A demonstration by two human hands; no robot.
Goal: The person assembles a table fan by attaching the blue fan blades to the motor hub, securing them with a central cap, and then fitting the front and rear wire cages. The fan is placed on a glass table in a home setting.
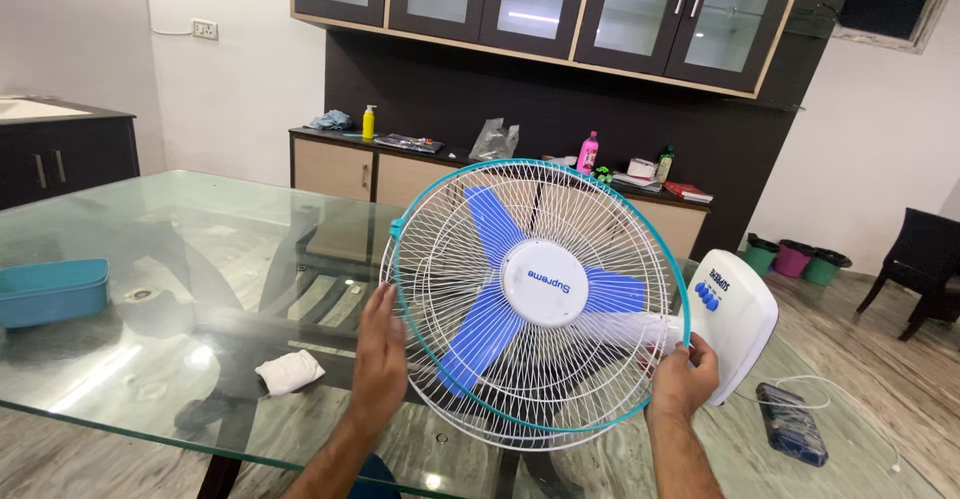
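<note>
Fan (535,299) held up over the glass bench (150,359), tilted so the white wire guard with its teal rim faces the camera; three blue blades and a white hub visible behind the wires. Left hand (380,354) flat against the guard's left edge, fingers stretched up along the rim, open rather than clenched. Right hand (685,374) at the guard's lower right, curled around the white neck between guard and base (735,324); grip closed on that neck. White base off to the right, blue buttons on its face, raised above the bench.

On the bench: crumpled white cloth (290,371) just left of the left forearm, teal tub (52,291) at the far left edge, dark phone (792,424) with a white cable (850,399) to the lower right, below the base.

Behind: low counter (340,164) against the dark wall carrying a yellow bottle (369,122), a pink bottle (588,152) and other small items; glass-door cabinets (540,4) above. Bins (796,259) on the floor at right, dark chair (920,269) beyond them.
</note>
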